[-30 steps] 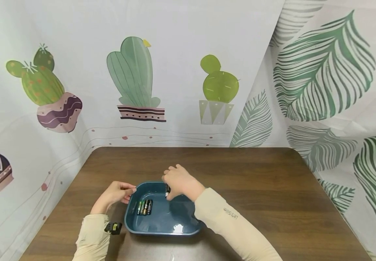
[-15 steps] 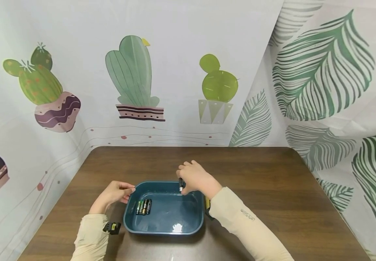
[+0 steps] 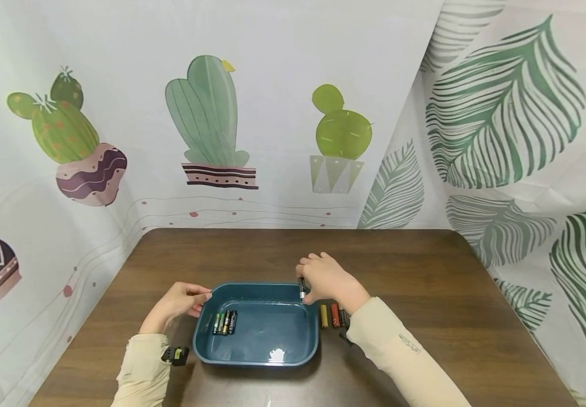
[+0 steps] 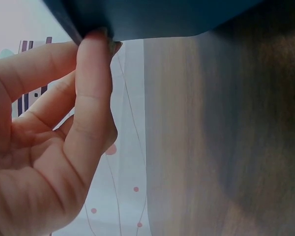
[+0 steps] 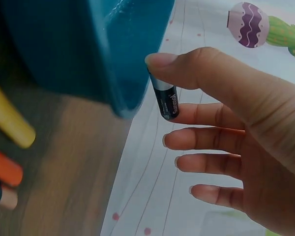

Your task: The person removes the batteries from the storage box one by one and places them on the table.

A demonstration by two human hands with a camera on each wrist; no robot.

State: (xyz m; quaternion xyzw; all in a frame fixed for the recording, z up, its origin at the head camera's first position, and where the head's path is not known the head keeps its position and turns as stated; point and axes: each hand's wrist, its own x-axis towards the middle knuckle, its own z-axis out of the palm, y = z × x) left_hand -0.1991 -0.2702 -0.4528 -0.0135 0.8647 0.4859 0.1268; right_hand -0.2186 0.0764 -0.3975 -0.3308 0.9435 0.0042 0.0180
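Observation:
A blue plastic tray (image 3: 257,362) stands on the wooden table, with several batteries (image 3: 224,323) side by side at its left inside. My left hand (image 3: 183,299) pinches the tray's back left corner between thumb and fingers; the left wrist view shows the fingertips (image 4: 94,46) on the rim. Above the tray's back right corner, my right hand (image 3: 328,278) holds a black and silver battery (image 5: 164,98) by its ends, between thumb and index finger. The other fingers of that hand are spread apart from it.
Just right of the tray, a yellow battery (image 3: 324,316), a red battery (image 3: 335,315) and a dark battery (image 3: 343,316) lie in a row on the table (image 3: 425,282). A patterned cloth (image 3: 283,113) hangs behind the table's back edge.
My right hand has carried the black battery rightward from over the tray's middle to its back right corner, uncovering the row of batteries beside the tray. The left hand stays in place.

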